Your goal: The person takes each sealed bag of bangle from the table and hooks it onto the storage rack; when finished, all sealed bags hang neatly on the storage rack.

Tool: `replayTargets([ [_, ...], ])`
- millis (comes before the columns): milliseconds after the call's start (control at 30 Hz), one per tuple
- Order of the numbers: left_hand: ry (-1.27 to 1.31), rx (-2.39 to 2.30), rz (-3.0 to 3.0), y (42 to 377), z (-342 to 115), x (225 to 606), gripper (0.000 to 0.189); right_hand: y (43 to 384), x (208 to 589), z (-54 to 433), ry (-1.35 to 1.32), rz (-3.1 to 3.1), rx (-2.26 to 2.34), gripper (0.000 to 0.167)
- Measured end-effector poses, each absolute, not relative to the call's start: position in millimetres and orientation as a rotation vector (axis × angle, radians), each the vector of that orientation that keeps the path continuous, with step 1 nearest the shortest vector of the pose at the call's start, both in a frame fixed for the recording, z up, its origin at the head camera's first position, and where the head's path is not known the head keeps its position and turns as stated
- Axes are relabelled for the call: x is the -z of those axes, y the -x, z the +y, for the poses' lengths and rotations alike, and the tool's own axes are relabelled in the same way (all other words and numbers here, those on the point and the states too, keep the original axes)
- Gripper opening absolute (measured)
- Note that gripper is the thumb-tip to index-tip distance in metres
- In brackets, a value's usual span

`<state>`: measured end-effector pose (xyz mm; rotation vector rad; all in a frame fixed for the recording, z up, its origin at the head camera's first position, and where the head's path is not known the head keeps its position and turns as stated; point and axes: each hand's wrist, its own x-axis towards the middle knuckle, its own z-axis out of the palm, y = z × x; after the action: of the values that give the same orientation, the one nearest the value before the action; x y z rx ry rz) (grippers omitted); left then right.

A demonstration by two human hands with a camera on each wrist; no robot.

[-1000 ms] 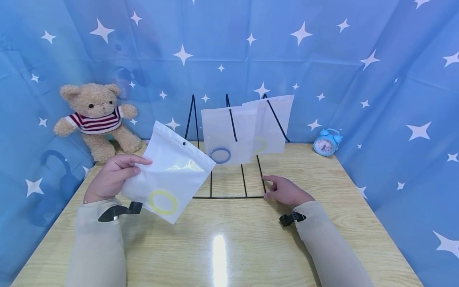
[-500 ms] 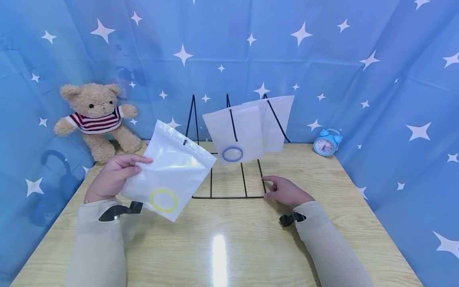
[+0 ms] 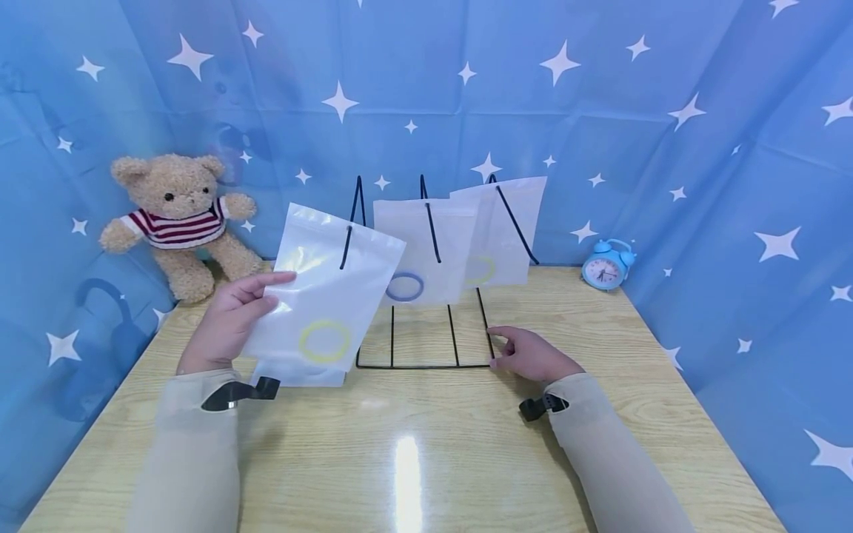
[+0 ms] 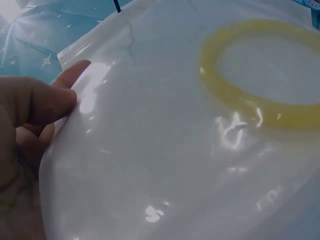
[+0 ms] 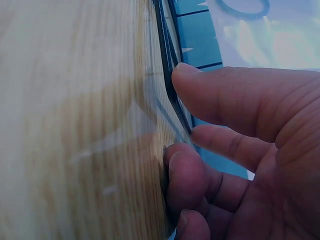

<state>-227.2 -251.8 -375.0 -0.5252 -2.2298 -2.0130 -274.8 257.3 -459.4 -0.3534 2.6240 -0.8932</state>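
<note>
My left hand (image 3: 226,322) pinches the left edge of a clear zip bag (image 3: 333,285) with a yellow ring (image 3: 303,340) inside; thumb and fingertips show at its edge in the left wrist view. The bag's top hole is on the left prong (image 3: 346,248) of a black wire display rack (image 3: 426,366). At the rack's front right corner, my right hand (image 3: 533,357) holds the base wire (image 5: 165,50) between thumb and fingers. The middle prong carries a bag (image 3: 406,237) with a blue ring (image 3: 404,300); another bag (image 3: 523,237), with a yellow ring, hangs on the right prong.
Another pale bag (image 3: 300,376) lies flat on the wooden table (image 3: 480,459), partly under the held one. A teddy bear (image 3: 176,222) sits at the back left, a blue alarm clock (image 3: 605,266) at the back right. Star-printed cloth (image 3: 426,66) surrounds the table.
The left hand has moved up and slightly right, and the bag now sits further back along the left prong, more upright. The middle bag swung right, then back. My right hand has stayed put.
</note>
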Motion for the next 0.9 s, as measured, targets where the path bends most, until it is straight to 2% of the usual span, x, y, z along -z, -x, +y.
replayTargets([
  [233, 0.502, 1.847, -2.282, 232.3, -236.1, 378.7, 0.045, 274.6, 459.0, 255.9, 0.339, 2.627, 0.892, 0.072],
  [567, 0.526, 1.912, -2.316, 239.8, -218.7, 381.8, 0.068, 274.7, 458.8, 256.6, 0.340, 2.623, 0.896, 0.072],
  [900, 0.461, 1.804, -2.394, 246.1, -219.3, 387.1, 0.069, 274.7, 461.3, 257.8, 0.343, 2.608, 0.925, 0.072],
])
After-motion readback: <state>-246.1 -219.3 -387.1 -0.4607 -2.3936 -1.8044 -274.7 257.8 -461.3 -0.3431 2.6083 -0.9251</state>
